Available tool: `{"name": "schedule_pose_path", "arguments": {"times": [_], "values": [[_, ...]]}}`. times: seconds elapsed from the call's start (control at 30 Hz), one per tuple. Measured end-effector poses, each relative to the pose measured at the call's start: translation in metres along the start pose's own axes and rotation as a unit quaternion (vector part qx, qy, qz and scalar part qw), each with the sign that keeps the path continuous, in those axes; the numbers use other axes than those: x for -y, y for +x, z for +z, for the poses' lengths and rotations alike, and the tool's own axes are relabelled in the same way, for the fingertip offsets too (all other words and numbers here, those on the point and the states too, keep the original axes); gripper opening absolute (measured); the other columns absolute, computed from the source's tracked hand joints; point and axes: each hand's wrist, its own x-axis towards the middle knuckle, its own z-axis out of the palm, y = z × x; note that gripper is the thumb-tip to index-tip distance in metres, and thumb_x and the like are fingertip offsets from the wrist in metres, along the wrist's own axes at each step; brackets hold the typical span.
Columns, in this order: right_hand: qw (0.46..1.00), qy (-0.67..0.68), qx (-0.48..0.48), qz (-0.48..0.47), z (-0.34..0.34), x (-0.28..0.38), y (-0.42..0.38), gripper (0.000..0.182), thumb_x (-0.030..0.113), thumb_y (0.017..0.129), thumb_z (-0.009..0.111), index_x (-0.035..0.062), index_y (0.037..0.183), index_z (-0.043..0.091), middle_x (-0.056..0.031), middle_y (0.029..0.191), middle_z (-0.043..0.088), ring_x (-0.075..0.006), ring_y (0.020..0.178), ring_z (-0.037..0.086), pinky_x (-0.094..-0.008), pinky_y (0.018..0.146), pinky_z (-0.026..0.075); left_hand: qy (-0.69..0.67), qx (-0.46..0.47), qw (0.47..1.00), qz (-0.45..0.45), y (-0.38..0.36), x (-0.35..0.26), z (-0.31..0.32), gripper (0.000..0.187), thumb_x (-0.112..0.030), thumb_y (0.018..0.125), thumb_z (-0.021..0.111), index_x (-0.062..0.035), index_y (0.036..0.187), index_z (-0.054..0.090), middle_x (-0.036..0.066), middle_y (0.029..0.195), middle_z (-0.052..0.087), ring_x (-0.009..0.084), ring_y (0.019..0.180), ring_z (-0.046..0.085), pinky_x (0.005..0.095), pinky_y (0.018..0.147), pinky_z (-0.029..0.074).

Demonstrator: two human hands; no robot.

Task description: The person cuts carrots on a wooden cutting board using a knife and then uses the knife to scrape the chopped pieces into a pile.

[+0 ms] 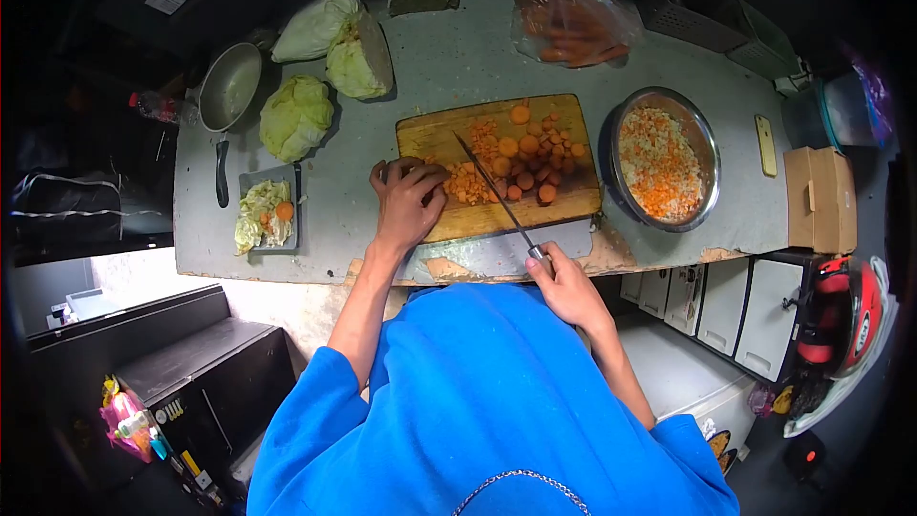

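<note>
A wooden cutting board (430, 139) lies near the table's front edge, with carrot slices (549, 148) on its right half and chopped carrot (468, 183) around its middle. My right hand (565, 285) is closed round the handle of a long knife (506, 207), whose blade slants up and left across the board between the chopped bits and the slices. My left hand (408, 201) rests on the board's left edge, fingers bent, fingertips beside the chopped carrot. Whether anything is under its fingers is hidden.
A steel bowl (713, 182) of chopped carrot and pale bits stands right of the board. Cabbages (296, 118), a small tray (294, 177), a dark-handled tool (222, 174) and an empty metal bowl (230, 88) are left. Bagged carrots (573, 33) lie behind; a phone (765, 145) lies far right.
</note>
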Motion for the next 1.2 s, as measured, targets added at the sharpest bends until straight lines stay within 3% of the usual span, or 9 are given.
{"name": "schedule_pose_path", "arguments": {"times": [0.17, 0.33, 0.4, 0.5, 0.67, 0.87, 0.93, 1.13, 1.2], "values": [[0.999, -0.026, 0.025, -0.012, -0.002, 0.001, 0.012, 0.046, 0.039, 0.105, 0.058, -0.0016, 0.126, 0.061, -0.0262, 0.085, 0.071, -0.0417, 0.087, 0.072, -0.0472, 0.079, 0.052, 0.001, -0.012, 1.000, -0.018, -0.001, -0.005, -0.002, 0.011, -0.021, 0.090, 0.076, -0.0133, 0.097, 0.080, -0.001, 0.107, 0.076, 0.0250, 0.121, 0.057, 0.0576, 0.115, 0.023], [0.999, -0.009, -0.015, -0.041, -0.005, 0.003, 0.012, 0.043, 0.035, 0.104, 0.060, -0.0006, 0.128, 0.061, -0.0244, 0.080, 0.070, -0.0401, 0.081, 0.072, -0.0461, 0.076, 0.052, -0.020, -0.042, 0.998, -0.033, -0.001, -0.009, 0.001, 0.008, -0.018, 0.091, 0.076, -0.0123, 0.095, 0.078, 0.000, 0.105, 0.076, 0.0251, 0.119, 0.059, 0.0572, 0.115, 0.023], [0.999, -0.011, -0.013, -0.029, -0.009, 0.006, 0.012, 0.043, 0.035, 0.104, 0.061, -0.0006, 0.128, 0.061, -0.0244, 0.081, 0.070, -0.0394, 0.080, 0.072, -0.0454, 0.076, 0.052, -0.038, -0.117, 0.992, -0.029, 0.000, -0.012, 0.000, 0.006, -0.014, 0.088, 0.076, -0.0109, 0.092, 0.074, 0.000, 0.097, 0.074, 0.0237, 0.106, 0.062, 0.0564, 0.113, 0.027], [1.000, -0.012, -0.011, -0.019, -0.013, 0.006, 0.009, 0.042, 0.035, 0.103, 0.062, 0.0001, 0.127, 0.063, -0.0240, 0.082, 0.070, -0.0378, 0.079, 0.072, -0.0440, 0.075, 0.052, -0.055, -0.141, 0.987, -0.046, -0.008, -0.012, -0.003, 0.004, -0.012, 0.087, 0.077, -0.0100, 0.088, 0.073, 0.002, 0.094, 0.074, 0.0234, 0.100, 0.064, 0.0548, 0.111, 0.031], [0.999, -0.015, 0.007, -0.036, -0.013, -0.002, -0.001, 0.042, 0.038, 0.103, 0.063, 0.0029, 0.125, 0.064, -0.0243, 0.085, 0.072, -0.0377, 0.081, 0.073, -0.0449, 0.075, 0.053, -0.035, -0.123, 0.990, -0.062, -0.033, -0.015, 0.004, 0.007, -0.012, 0.085, 0.079, -0.0098, 0.092, 0.077, 0.003, 0.090, 0.074, 0.0221, 0.096, 0.064, 0.0525, 0.107, 0.035], [0.999, -0.026, 0.004, -0.041, -0.006, -0.008, -0.008, 0.040, 0.039, 0.106, 0.056, 0.0020, 0.116, 0.066, -0.0276, 0.088, 0.071, -0.0461, 0.086, 0.070, -0.0495, 0.076, 0.052, -0.003, -0.149, 0.985, -0.086, -0.042, -0.020, 0.010, 0.012, -0.017, 0.085, 0.082, -0.0106, 0.095, 0.080, 0.002, 0.093, 0.073, 0.0216, 0.100, 0.063, 0.0481, 0.106, 0.032], [0.998, -0.059, 0.009, -0.025, -0.006, -0.011, -0.011, 0.041, 0.040, 0.108, 0.052, 0.0006, 0.107, 0.065, -0.0283, 0.083, 0.069, -0.0494, 0.085, 0.067, -0.0514, 0.075, 0.051, 0.002, -0.162, 0.982, -0.097, -0.042, -0.021, 0.011, 0.013, -0.018, 0.085, 0.082, -0.0107, 0.095, 0.080, 0.002, 0.095, 0.073, 0.0219, 0.102, 0.062, 0.0472, 0.105, 0.031], [0.995, -0.096, 0.010, -0.026, -0.003, -0.019, -0.016, 0.044, 0.040, 0.107, 0.052, -0.0002, 0.098, 0.066, -0.0285, 0.078, 0.066, -0.0508, 0.082, 0.066, -0.0535, 0.074, 0.050, -0.004, -0.138, 0.982, -0.132, -0.052, -0.023, 0.020, 0.019, -0.020, 0.085, 0.082, -0.0100, 0.101, 0.081, 0.005, 0.102, 0.073, 0.0245, 0.105, 0.061, 0.0452, 0.105, 0.031], [0.994, -0.104, 0.011, -0.026, -0.005, -0.018, -0.016, 0.044, 0.040, 0.107, 0.052, -0.0004, 0.098, 0.066, -0.0286, 0.078, 0.066, -0.0507, 0.082, 0.066, -0.0537, 0.074, 0.050, -0.015, -0.180, 0.973, -0.143, -0.049, -0.024, 0.019, 0.016, -0.020, 0.085, 0.081, -0.0123, 0.099, 0.081, 0.002, 0.101, 0.072, 0.0225, 0.106, 0.060, 0.0470, 0.106, 0.029]]}}
